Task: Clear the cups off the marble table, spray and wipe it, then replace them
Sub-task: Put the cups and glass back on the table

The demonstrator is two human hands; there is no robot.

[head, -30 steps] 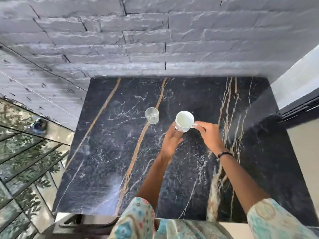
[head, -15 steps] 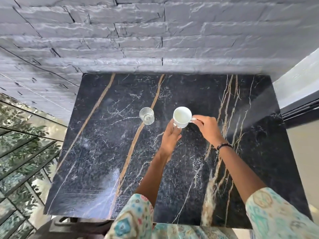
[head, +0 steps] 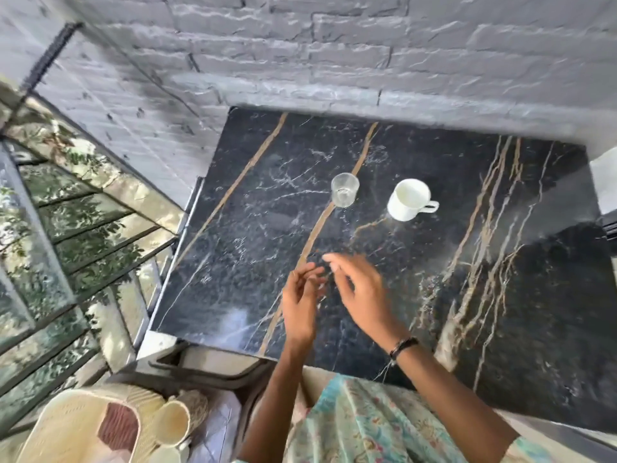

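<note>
Both forearms reach in from the 6 o'clock edge and rise over the near half of the marble table [head: 500, 262], the two hands close together above the dark stone and holding nothing. The left hand [head: 300, 302] stands edge-on, fingers loosely spread and pointing toward 12 o'clock, slightly blurred; the right hand [head: 359, 292] lies just beside it at its 3 o'clock, palm turned down, fingers relaxed and angled toward 11 o'clock, a dark bracelet [head: 404, 347] round its wrist. Neither hand touches a cup. Well apart from them, toward 12 o'clock, the white mug [head: 409, 198] stands upright on the table, its mouth up and its long axis vertical, its handle pointing to 3 o'clock. Near it at its 9 o'clock, not touching, the clear glass cup [head: 345, 189] also stands upright with its mouth up, set on a tan vein in the marble. A pale brick wall [head: 367, 55] runs along the table's 12 o'clock edge. At 9 o'clock are glazed panes showing foliage [head: 66, 228], and at 7 o'clock, below the table, a cream woven basket [head: 73, 429] sits beside a rolled woven item. Patterned turquoise sleeves show at 6 o'clock
</note>
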